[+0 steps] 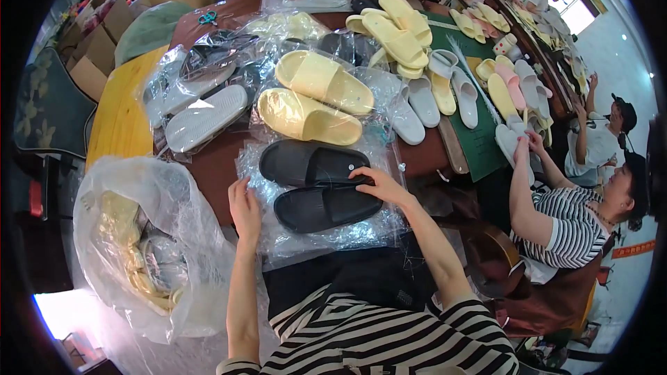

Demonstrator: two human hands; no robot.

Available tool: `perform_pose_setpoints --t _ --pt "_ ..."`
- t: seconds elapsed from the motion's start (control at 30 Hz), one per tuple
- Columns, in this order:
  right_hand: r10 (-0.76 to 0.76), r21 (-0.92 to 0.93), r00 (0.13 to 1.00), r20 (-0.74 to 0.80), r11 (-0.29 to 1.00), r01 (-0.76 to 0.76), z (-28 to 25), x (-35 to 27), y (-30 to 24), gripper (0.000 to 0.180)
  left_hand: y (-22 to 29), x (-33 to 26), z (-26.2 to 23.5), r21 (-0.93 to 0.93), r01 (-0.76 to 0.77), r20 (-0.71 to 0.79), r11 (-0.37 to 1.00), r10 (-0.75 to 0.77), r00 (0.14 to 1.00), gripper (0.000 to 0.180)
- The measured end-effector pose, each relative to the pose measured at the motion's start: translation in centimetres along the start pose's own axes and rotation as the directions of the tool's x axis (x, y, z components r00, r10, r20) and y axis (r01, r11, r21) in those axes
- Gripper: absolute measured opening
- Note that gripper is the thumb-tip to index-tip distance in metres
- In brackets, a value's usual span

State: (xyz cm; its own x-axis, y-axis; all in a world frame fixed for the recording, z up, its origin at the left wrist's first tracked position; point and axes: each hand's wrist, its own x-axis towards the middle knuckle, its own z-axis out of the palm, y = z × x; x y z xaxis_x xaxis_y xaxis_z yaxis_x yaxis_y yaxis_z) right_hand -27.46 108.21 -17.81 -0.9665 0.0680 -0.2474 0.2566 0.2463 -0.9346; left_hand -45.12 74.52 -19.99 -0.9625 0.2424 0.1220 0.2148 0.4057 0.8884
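Observation:
A pair of black slide slippers (326, 210) lies side by side in front of me on stacked clear plastic bags (347, 238). My right hand (379, 186) is at their heel ends, its fingers closed over the inner edges where the two slippers meet. My left hand (244, 210) is beside the bags' left edge, near the toe ends, with its fingers stretched out and apart from the slippers. Just beyond, a pair of yellow slippers (313, 114) lies in clear plastic.
Bagged grey slippers (207, 118) lie at the left and loose yellow slippers (396, 31) pile up farther back. A large translucent sack (187, 201) of bagged slippers stands at my left. A co-worker in a striped top (570, 226) handles slippers at my right; others work farther off.

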Motion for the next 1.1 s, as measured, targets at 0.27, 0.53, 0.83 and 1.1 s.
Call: perform_pose_setpoints --t 0.27,0.53,0.83,1.1 --pt "-0.221 -0.353 0.885 -0.410 0.933 0.069 -3.2 -1.3 0.0 0.039 6.5 -0.3 4.2 0.236 -0.498 0.344 0.835 0.407 0.846 0.067" --pt "-0.087 -0.257 0.670 -0.737 0.953 -0.159 -7.5 4.2 6.2 0.045 5.2 -0.2 7.4 0.334 -0.432 0.412 0.838 0.283 0.866 0.085" --pt "-0.417 -0.673 0.746 -0.520 0.737 -0.058 -4.0 11.0 -1.4 0.081 6.6 1.1 5.8 0.497 -0.520 0.449 0.695 0.307 0.839 0.074" --pt "-0.509 -0.755 0.675 -0.533 0.647 -0.109 -3.1 17.4 -5.0 0.066 7.1 3.2 6.6 0.410 -0.552 0.513 0.726 0.317 0.797 0.082"
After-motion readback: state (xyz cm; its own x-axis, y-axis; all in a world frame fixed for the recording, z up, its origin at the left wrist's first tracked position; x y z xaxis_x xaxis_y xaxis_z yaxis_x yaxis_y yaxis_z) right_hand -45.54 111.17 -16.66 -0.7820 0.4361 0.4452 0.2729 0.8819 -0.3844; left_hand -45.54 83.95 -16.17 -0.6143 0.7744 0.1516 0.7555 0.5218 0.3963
